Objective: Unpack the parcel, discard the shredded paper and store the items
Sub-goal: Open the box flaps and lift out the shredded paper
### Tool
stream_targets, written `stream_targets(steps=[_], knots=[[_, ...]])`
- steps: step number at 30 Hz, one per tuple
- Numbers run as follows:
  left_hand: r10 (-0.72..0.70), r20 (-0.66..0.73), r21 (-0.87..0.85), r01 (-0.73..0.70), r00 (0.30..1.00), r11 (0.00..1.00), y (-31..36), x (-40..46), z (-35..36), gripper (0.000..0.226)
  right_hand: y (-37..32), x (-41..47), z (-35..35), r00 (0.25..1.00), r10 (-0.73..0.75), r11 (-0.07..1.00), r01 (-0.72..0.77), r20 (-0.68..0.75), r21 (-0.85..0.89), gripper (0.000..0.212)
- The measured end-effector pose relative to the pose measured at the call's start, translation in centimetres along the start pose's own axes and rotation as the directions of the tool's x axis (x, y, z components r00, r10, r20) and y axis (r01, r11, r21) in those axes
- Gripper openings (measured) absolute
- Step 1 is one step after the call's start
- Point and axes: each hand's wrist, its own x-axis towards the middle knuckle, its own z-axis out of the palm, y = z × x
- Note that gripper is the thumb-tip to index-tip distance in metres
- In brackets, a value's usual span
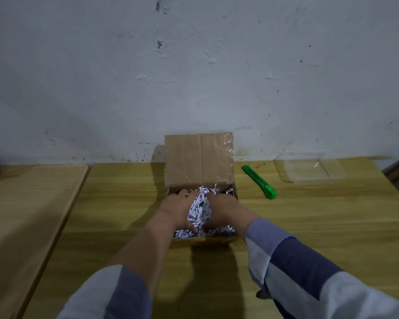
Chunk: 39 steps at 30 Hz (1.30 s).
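Sleeves striped in pale and dark blue enter from the bottom edge, and two bare forearms reach forward over a wooden table [309, 226] into an open cardboard box [199, 157] that sits near the table's far edge, against the wall. The left hand [179, 210] and the right hand [220, 211] face each other inside the box, palms inward, fingers curled and clamped on a bunch of shredded paper [199, 210] pressed between them; more shreds lie loose on the box floor around the wrists. Both wrists bend slightly down, thumbs toward the viewer. The step in hand appears to be gathering the filling to throw it away. To do it well, the hands should likely squeeze the bunch firmly, lift straight up so strands do not trail over the rim, and feel for any packed item caught inside, since a small green patch shows among the strips, too small to identify. Beyond the hands, the box's rear flap stands upright. To the right, well apart from the box, lies a green utility knife [259, 182], and farther right a clear plastic container [309, 168] rests near the wall.
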Motion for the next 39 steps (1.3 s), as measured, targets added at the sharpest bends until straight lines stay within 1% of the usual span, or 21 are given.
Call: stream_targets(steps=[2, 4, 9, 12, 14, 16, 19, 22, 24, 26, 28, 30, 33, 39], knots=[[-0.012, 0.004, 0.023, 0.012, 1.0, 1.0, 0.4, 0.3, -0.1, 0.113, 0.1, 0.1, 0.2, 1.0, -0.017, 1.0, 0.017, -0.012, -0.004, 0.076], [-0.032, -0.009, 0.005, 0.032, 0.999, 0.999, 0.7, 0.4, -0.1, 0.109, 0.1, 0.0, 0.5, 0.999, -0.029, 0.999, 0.029, -0.034, 0.014, 0.07], [-0.091, -0.056, -0.154, 0.081, 0.994, 0.985, 1.1, 0.3, 0.7, 0.091, 0.2, -0.9, 1.0, 0.994, 0.008, 0.992, 0.005, -0.105, 0.125, 0.059], [-0.115, -0.096, -0.253, 0.088, 0.989, 0.964, 1.4, -0.3, 0.7, 0.078, 0.2, -1.6, 0.9, 0.991, 0.026, 0.987, -0.005, -0.131, 0.159, 0.052], [-0.124, -0.123, -0.32, 0.079, 0.985, 0.944, 1.6, -0.6, 0.4, 0.068, 0.1, -2.0, 0.6, 0.989, 0.032, 0.982, -0.004, -0.147, 0.19, 0.051], [-0.135, -0.156, -0.36, 0.071, 0.979, 0.93, 1.7, -0.9, 0.1, 0.061, -0.1, -2.4, 0.0, 0.985, 0.035, 0.98, -0.001, -0.167, 0.199, 0.055], [-0.156, -0.218, -0.419, 0.052, 0.963, 0.907, 1.5, -1.4, -1.0, 0.062, -0.7, -3.3, -1.5, 0.978, 0.026, 0.98, 0.016, -0.205, 0.2, 0.059], [-0.17, -0.271, -0.46, 0.028, 0.947, 0.887, 1.4, -2.0, -2.6, 0.061, -1.2, -4.5, -3.3, 0.965, 0.027, 0.97, 0.037, -0.259, 0.24, 0.054], [-0.156, -0.304, -0.447, 0.004, 0.94, 0.895, 1.5, -2.2, -3.6, 0.058, -1.4, -5.5, -4.3, 0.952, 0.045, 0.968, 0.033, -0.301, 0.247, 0.056], [-0.136, -0.311, -0.417, -0.007, 0.941, 0.909, 2.0, -2.4, -4.6, 0.062, -1.2, -6.7, -4.9, 0.943, 0.061, 0.971, 0.02, -0.326, 0.239, 0.058], [-0.103, -0.321, -0.398, -0.035, 0.941, 0.917, 3.1, -2.6, -5.5, 0.064, -0.6, -8.1, -5.5, 0.93, 0.083, 0.97, 0.007, -0.357, 0.244, 0.057], [-0.064, -0.338, -0.392, -0.079, 0.939, 0.917, 4.8, -2.8, -6.5, 0.06, 0.5, -9.7, -6.0, 0.911, 0.108, 0.968, -0.005, -0.398, 0.251, 0.058], [0.011, -0.366, -0.389, -0.163, 0.931, 0.907, 7.9, -2.6, -7.4, 0.058, 2.9, -12.0, -6.3, 0.882, 0.152, 0.967, -0.039, -0.447, 0.251, 0.058], [0.123, -0.392, -0.353, -0.272, 0.912, 0.895, 16.4, -0.4, -7.8, 0.049, 10.2, -16.6, -6.1, 0.845, 0.246, 0.952, -0.119, -0.475, 0.281, 0.051]])
